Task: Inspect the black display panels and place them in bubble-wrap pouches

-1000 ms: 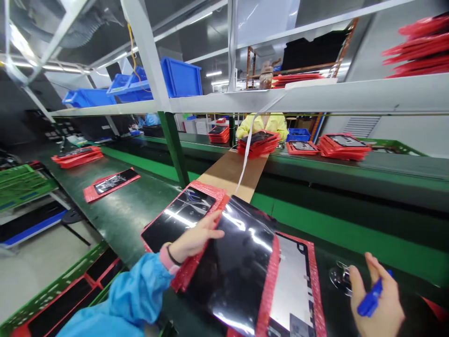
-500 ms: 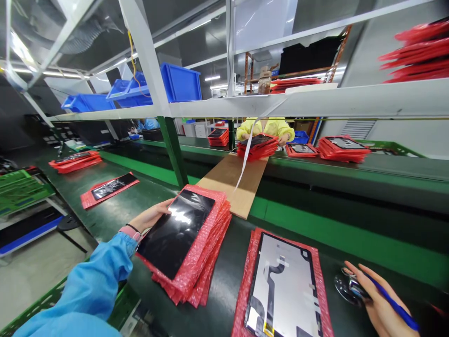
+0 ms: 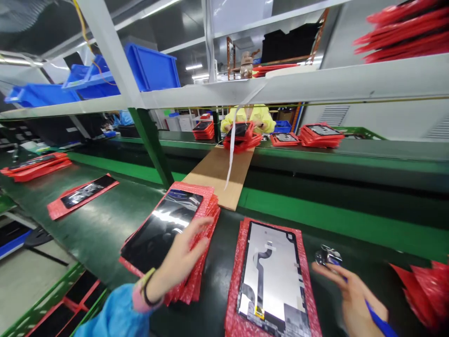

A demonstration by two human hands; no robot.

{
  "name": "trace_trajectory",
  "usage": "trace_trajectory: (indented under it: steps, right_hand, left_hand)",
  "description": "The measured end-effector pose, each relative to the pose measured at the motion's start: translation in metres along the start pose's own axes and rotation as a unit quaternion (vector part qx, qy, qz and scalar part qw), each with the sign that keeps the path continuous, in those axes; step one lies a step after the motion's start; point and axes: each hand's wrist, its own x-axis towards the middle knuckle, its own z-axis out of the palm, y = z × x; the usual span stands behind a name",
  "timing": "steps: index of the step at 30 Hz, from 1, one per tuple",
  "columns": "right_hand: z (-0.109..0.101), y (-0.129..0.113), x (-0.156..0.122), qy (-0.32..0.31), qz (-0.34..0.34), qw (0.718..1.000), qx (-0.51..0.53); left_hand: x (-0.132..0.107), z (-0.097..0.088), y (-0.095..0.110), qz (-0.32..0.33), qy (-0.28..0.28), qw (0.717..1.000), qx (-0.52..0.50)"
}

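Note:
My left hand point(image 3: 180, 260) lies with fingers stretched out on the near right edge of a stack of red bubble-wrap sheets point(image 3: 199, 220). A glossy black panel point(image 3: 157, 229) tops that stack. To its right a silver panel point(image 3: 271, 276), back side up with a flex cable, rests on a single red bubble-wrap sheet point(image 3: 235, 281). My right hand point(image 3: 351, 295) grips a blue pen point(image 3: 380, 320). Its fingertips reach a small shiny metal object point(image 3: 328, 256) on the green belt.
A cardboard sheet point(image 3: 217, 175) bridges to the far belt point(image 3: 351, 154), where a person in yellow point(image 3: 249, 117) handles red stacks. More red-wrapped panels point(image 3: 82, 194) lie at left. Blue bins point(image 3: 150, 70) sit on the white shelf. Red wrap point(image 3: 426, 290) lies at right.
My left hand moved from the stack's far left edge to its near right side. My right hand slid left toward the metal object. The view shifted right.

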Motion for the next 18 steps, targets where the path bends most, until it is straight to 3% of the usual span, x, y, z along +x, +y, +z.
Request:
trace_trajectory:
  steps: [3,5,7,10,18]
  right_hand:
    - [0.008,-0.002,-0.021,-0.148,0.084,0.983,0.062]
    - [0.013,-0.002,-0.030,-0.174,0.105,0.978,0.048]
    - [0.016,-0.002,-0.038,-0.174,0.104,0.979,-0.001]
    - [0.018,0.000,-0.048,-0.175,0.103,0.977,-0.058]
    - [0.023,0.008,-0.058,-0.194,0.084,0.967,-0.143]
  left_hand:
    - [-0.016,0.060,-0.015,-0.085,-0.111,0.981,-0.136]
    - [-0.014,0.089,-0.035,-0.166,-0.137,0.955,-0.204]
    - [-0.007,0.108,-0.053,-0.217,-0.130,0.941,-0.226]
    - [0.003,0.119,-0.064,-0.230,-0.105,0.941,-0.224]
    - [0.006,0.116,-0.044,-0.254,-0.087,0.926,-0.266]
